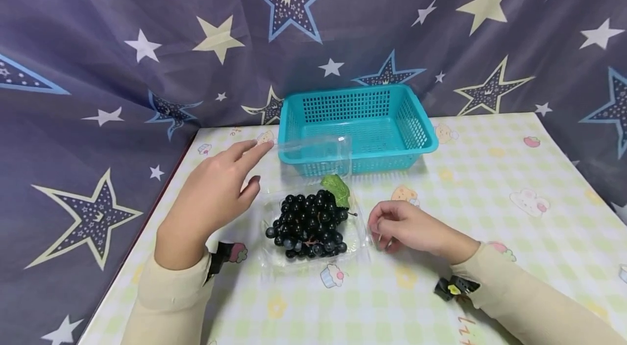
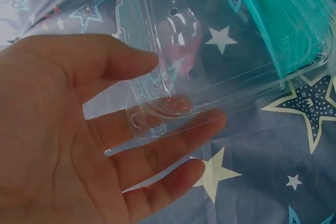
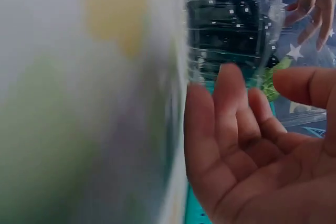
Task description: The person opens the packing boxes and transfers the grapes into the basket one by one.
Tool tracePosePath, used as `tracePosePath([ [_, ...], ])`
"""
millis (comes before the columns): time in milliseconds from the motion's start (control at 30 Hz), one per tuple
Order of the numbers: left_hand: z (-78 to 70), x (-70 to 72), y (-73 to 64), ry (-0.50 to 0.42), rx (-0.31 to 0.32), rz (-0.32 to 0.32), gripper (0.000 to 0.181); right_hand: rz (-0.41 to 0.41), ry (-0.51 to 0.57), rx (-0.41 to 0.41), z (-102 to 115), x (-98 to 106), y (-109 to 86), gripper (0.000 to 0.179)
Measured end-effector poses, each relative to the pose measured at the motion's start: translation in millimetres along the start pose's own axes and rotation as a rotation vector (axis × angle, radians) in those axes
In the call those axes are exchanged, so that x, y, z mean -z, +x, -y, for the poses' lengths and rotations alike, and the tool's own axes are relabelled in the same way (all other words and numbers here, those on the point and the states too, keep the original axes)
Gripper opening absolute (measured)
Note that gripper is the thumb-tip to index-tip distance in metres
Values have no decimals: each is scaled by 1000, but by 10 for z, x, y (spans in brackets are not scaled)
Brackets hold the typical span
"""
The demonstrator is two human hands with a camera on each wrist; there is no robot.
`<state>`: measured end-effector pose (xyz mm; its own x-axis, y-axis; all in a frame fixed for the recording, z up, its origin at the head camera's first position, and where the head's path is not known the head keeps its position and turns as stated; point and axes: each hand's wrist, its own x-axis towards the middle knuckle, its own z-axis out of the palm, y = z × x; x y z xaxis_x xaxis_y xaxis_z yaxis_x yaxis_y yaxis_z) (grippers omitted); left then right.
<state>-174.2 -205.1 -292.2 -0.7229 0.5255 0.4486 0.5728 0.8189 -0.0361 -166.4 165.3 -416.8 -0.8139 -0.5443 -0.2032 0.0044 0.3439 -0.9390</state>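
A clear plastic clamshell box [image 1: 362,247] lies on the table with its lid [image 1: 318,155] raised at the back. Inside it is a bunch of black grapes [image 1: 308,222] with a green leaf [image 1: 336,190]. My left hand [image 1: 210,192] is at the lid's left edge. In the left wrist view, its extended fingers overlap the lid's corner, with the thumb at the near edge. Beside the box's right side, my right hand [image 1: 409,225] rests low over the table. Its fingers are loosely curled and hold nothing in the right wrist view.
Just behind the box stands a turquoise plastic basket [image 1: 421,138], partly seen through the lid. A patterned cloth [image 1: 490,182] covers the table. The star-printed curtain [image 1: 171,18] hangs along the back and the left side.
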Motion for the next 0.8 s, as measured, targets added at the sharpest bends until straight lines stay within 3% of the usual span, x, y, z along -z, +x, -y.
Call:
tracePosePath([
  [100,2,-8,-6,31,10,-20,67,-93,-107,78,95,21,19,16],
  [200,16,-10,-5,60,41,-83,64,-168,-228,134,217,41,72,14],
  [400,29,17,-43,53,166,-180,41,-241,-481,171,359,-5,190,11],
  [567,21,44,-53,39,249,-216,26,-297,-540,211,329,-68,225,11],
  [800,12,71,-12,-5,266,-250,12,-289,-639,247,297,-153,184,21],
])
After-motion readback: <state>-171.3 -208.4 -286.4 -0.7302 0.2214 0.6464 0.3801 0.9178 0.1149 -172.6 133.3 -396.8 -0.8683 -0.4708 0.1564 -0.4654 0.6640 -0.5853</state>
